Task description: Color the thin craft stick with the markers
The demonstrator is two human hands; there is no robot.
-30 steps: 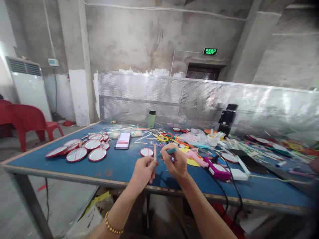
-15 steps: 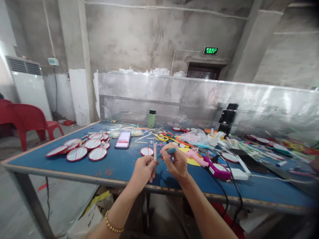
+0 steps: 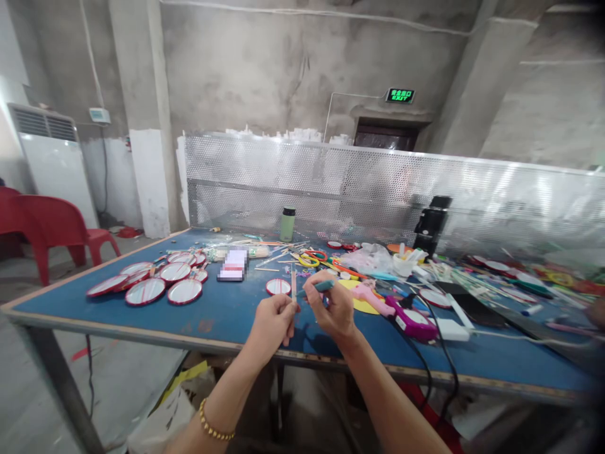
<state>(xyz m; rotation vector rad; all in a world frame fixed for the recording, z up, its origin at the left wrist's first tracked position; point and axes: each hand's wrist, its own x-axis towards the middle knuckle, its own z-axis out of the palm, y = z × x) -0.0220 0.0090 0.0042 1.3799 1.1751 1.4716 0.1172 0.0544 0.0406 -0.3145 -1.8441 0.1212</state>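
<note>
Between the thumb and fingers of my left hand [image 3: 274, 320] a thin, pale flat stick [image 3: 293, 284] is pinched upright. My right hand [image 3: 331, 308] is closed round a teal pen [image 3: 324, 287], held as for writing, its tip pointing left close to the stick. Whether the tip touches the stick I cannot tell. Just behind my left hand a round red-rimmed mirror [image 3: 278, 287] lies on the blue table [image 3: 212, 321]. More red-rimmed mirrors [image 3: 184, 291] are heaped to the left.
A phone [image 3: 233, 265] lies beyond the mirrors, and a green bottle [image 3: 287, 224] stands at the back. To the right are yellow-handled scissors [image 3: 308, 260], a pink and purple glue gun [image 3: 411, 318] with black cables, and cluttered sticks. A perforated metal screen [image 3: 265, 164] closes the far edge.
Hardly anything differs. Both hands keep their grip on the stick and the pen in nearly the same place; the view has shifted very slightly.
</note>
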